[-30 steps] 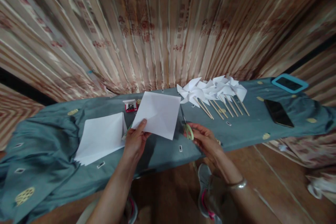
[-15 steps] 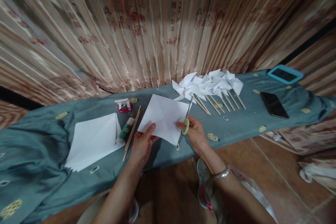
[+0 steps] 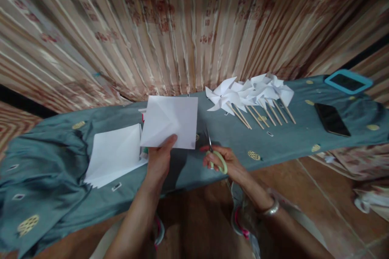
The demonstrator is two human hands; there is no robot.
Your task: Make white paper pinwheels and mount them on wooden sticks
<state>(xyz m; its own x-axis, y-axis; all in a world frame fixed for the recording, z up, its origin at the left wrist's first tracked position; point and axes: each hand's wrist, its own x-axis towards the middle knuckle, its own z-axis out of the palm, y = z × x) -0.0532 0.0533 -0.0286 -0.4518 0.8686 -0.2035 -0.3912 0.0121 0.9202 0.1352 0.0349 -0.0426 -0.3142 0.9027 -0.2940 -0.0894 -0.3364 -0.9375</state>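
Observation:
A creased square sheet of white paper [image 3: 173, 119] is pinched at its near edge by my left hand [image 3: 160, 160], thumb on top. It hangs above the cloth and hides most of the glue stick and the small red box. My right hand [image 3: 223, 159] is closed on a pair of scissors [image 3: 219, 162] with pale green handles, blades pointing away from me. The scissors are apart from the sheet, to its right. A stack of white paper [image 3: 115, 151] lies left of my left hand.
Several white paper pinwheels [image 3: 227, 93] on wooden sticks lie at the back right. Beyond them are a black phone [image 3: 332, 119] and a blue-framed device [image 3: 348, 81]. A teal cloth [image 3: 182, 172] covers the long table; a patterned curtain [image 3: 182, 28] hangs behind.
The sheet has moved left and turned, its sides now roughly level and upright. My right hand has left its edge and moved down with the scissors. The view has shifted slightly.

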